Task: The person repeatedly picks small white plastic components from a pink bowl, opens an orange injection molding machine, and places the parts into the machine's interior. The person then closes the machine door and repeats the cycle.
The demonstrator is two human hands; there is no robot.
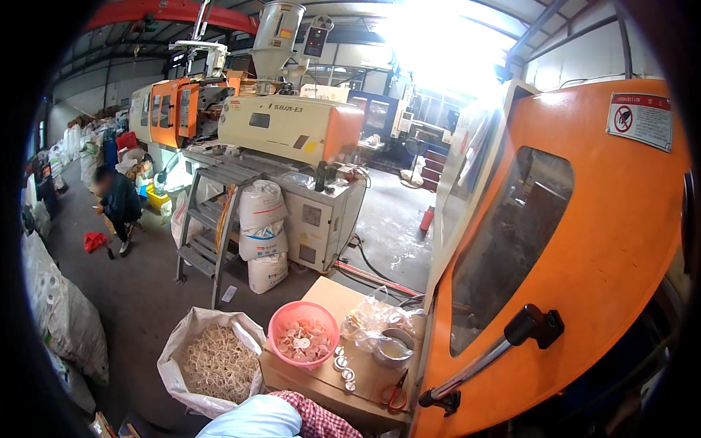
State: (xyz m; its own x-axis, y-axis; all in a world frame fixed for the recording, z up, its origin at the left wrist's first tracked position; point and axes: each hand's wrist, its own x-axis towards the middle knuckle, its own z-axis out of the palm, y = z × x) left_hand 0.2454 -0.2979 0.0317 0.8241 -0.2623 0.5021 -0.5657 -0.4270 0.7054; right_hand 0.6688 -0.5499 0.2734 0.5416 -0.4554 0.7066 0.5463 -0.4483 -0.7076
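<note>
Neither of my hands shows. At the lower edge I see light blue cloth and a red checked sleeve, whose hand is hidden. Just beyond them stands a cardboard box. A pink basin on its left side holds many small pale pink and white round pieces. Several white round parts lie in a row beside the basin. Red-handled scissors rest near the box's right edge. Behind them are a round metallic container and a clear plastic bag.
An open white sack of thin beige strands stands left of the box. At right rises an orange machine door with a bar handle. Farther off are metal steps, stacked sacks, a moulding machine and a crouching person.
</note>
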